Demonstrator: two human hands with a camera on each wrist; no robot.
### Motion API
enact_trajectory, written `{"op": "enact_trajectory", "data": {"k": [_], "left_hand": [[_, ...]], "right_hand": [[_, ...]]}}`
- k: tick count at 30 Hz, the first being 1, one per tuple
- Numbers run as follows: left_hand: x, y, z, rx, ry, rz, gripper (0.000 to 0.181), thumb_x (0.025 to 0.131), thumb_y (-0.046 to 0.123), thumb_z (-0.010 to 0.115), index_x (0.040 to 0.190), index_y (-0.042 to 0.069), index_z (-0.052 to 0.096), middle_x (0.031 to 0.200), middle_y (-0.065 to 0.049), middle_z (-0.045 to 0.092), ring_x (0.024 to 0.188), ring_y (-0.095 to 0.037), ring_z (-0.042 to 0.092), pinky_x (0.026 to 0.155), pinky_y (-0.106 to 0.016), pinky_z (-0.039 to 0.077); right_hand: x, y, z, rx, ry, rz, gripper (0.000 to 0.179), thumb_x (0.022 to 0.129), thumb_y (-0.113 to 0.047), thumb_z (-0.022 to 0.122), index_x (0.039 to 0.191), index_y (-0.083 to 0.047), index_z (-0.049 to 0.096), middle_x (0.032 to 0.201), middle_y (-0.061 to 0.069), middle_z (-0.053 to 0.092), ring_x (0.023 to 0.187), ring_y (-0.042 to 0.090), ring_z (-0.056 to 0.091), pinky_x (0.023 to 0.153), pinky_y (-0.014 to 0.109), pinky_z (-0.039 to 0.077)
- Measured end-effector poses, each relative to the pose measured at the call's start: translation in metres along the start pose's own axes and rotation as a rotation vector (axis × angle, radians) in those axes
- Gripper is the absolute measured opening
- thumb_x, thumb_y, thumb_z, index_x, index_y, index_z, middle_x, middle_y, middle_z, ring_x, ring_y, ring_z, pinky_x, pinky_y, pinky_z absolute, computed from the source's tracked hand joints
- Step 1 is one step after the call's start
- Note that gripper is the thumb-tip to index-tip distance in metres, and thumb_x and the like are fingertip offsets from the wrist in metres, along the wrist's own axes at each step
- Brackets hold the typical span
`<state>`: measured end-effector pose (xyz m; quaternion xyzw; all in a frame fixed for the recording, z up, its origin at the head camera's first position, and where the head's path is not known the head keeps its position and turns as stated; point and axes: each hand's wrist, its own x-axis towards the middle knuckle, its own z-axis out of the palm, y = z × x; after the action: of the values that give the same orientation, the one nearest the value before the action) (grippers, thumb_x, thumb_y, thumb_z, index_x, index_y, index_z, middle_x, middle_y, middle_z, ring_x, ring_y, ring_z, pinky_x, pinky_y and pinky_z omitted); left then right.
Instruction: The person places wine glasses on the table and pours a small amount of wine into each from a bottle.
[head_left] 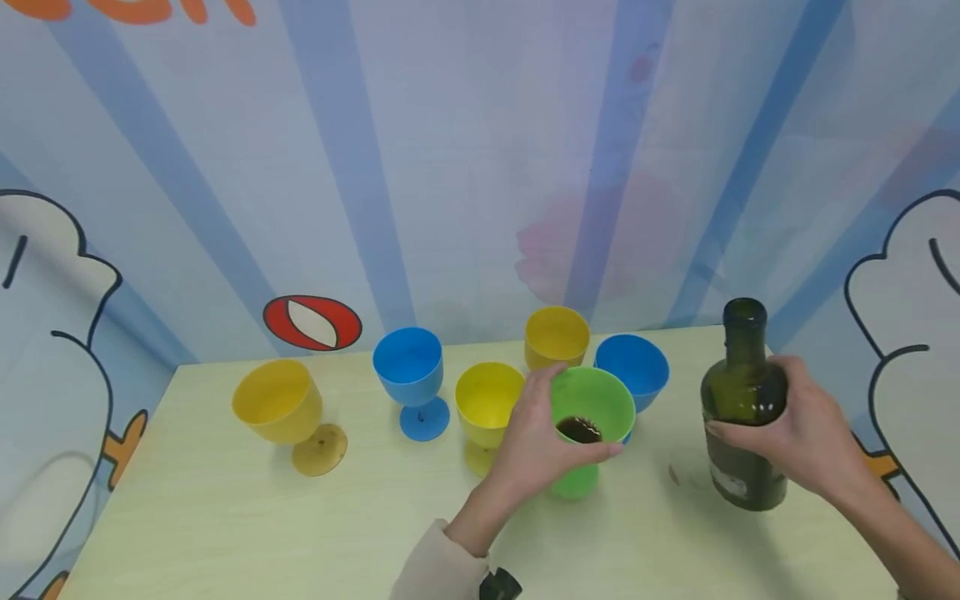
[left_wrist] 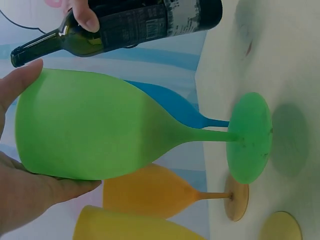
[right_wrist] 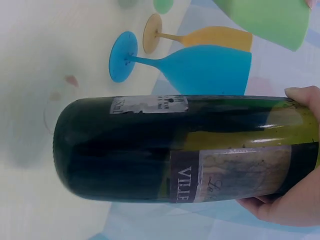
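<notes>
My left hand grips a green goblet by the bowl, thumb on one side and fingers on the other. Dark liquid lies in its bowl. In the left wrist view the goblet's foot appears raised off the table, with its shadow apart from it. To the right, my right hand holds a dark green wine bottle round its upper body. The bottle is nearly upright with its mouth uncovered, and its base seems to hang above the table. Its label shows in the right wrist view.
Behind the green goblet stand a blue goblet and an orange-yellow goblet. A yellow goblet is close by my left hand. Farther left are another blue goblet and another orange-yellow goblet. A printed backdrop borders the pale table.
</notes>
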<state>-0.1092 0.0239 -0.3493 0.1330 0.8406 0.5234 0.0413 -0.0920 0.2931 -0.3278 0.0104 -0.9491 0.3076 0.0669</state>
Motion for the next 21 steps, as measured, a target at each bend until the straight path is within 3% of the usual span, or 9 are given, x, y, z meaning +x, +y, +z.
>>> {"op": "enact_trajectory", "data": {"k": [6,12,21], "left_hand": [[-0.002,-0.006,0.009,0.006,-0.032,-0.011,0.095,0.062,0.039,0.083,0.138,0.012,0.033,0.138,-0.004,0.036,0.121,-0.024,0.039,0.096,-0.047,0.038],[-0.003,-0.013,0.019,0.006,-0.081,-0.029,0.095,0.062,0.042,0.082,0.139,0.017,0.032,0.141,-0.002,0.033,0.122,-0.023,0.038,0.097,-0.046,0.037],[-0.005,-0.016,0.021,0.042,-0.096,-0.004,0.094,0.064,0.044,0.08,0.139,0.017,0.031,0.143,-0.002,0.031,0.124,-0.023,0.038,0.098,-0.045,0.037]], "right_hand": [[0.0,0.003,0.008,0.035,0.05,0.056,0.091,0.071,-0.028,0.078,0.13,0.014,0.023,0.106,0.034,0.046,0.089,0.049,0.051,0.064,0.057,0.045],[0.002,0.005,0.014,0.07,0.048,0.111,0.092,0.074,-0.032,0.075,0.133,0.011,0.02,0.112,0.035,0.043,0.095,0.049,0.048,0.068,0.059,0.043],[0.003,0.006,0.021,0.063,0.073,0.149,0.092,0.073,-0.035,0.075,0.133,0.01,0.022,0.114,0.036,0.042,0.096,0.049,0.047,0.07,0.059,0.043]]}}
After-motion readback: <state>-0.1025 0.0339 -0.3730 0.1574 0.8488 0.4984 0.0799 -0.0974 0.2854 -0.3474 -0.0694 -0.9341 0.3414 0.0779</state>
